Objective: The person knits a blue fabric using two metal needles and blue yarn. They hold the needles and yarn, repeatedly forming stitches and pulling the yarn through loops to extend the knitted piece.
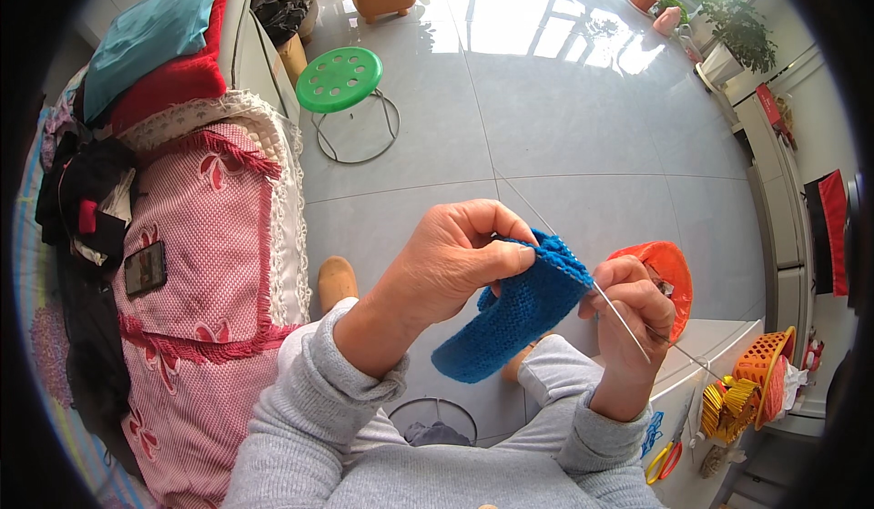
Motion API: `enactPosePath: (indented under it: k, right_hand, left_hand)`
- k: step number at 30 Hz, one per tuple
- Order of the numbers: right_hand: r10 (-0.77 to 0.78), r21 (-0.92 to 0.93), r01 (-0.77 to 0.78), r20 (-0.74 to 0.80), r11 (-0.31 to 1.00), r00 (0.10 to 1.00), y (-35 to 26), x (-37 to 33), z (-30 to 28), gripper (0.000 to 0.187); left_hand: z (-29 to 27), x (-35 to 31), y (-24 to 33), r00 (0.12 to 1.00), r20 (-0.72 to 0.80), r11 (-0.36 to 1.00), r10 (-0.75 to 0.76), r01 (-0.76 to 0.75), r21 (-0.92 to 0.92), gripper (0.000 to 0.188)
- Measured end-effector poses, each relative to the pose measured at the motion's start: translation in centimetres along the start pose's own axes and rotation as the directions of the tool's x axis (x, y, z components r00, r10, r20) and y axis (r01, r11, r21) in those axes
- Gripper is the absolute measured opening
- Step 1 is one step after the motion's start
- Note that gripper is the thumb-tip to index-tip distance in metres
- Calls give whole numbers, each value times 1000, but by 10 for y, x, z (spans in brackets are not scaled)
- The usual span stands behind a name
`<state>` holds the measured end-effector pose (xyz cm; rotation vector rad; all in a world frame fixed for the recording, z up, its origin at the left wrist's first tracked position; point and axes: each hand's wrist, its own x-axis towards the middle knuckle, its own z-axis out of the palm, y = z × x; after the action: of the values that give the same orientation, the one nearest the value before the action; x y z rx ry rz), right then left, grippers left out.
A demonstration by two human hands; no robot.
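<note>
A blue knitted piece (510, 327) hangs in front of me, its upper edge gathered along a thin metal knitting needle (523, 201). That needle runs diagonally and sticks out beyond the knitting at both ends. My left hand (460, 259) is closed, pinching the knitting's top edge between thumb and fingers. To its right, my right hand (633, 318) curls beside the needle's lower end. A second thin needle (694, 358) passes through the right hand's grip and points down to the right. The inner fingers of that hand are partly hidden.
On the left is a sofa with a pink fringed cover (200, 263) and a phone (146, 269). A green round stool (340, 79) stands ahead. Near my right hand are an orange-red round item (669, 268), a white table (719, 336), scissors (667, 459) and an orange basket (760, 356).
</note>
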<state>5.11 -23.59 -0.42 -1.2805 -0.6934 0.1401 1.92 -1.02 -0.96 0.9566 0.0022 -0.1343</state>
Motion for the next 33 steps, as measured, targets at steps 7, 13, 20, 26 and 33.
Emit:
enactPosePath:
  k: [7,13,20,26,33]
  right_hand:
    - [8,35,-6,-49,999,999,1,0,2,11]
    - [-2,56,4,-48,998,999,2,1,-1,11]
    - [7,108,-4,-23,994,1000,1,1,-2,10]
    - [10,70,-10,3,998,1000,0,1,-3,10]
    - [6,22,-6,-8,1000,1000,0,1,-1,10]
  left_hand:
    - [1,-1,3,999,13,998,-30,31,-63,14]
    - [1,-2,6,996,47,992,-78,82,-101,12]
    - [2,-1,6,993,49,983,-104,111,-148,12]
    - [2,-2,6,992,31,983,-121,124,-138,11]
    - [0,-2,8,995,32,993,-92,94,-68,14]
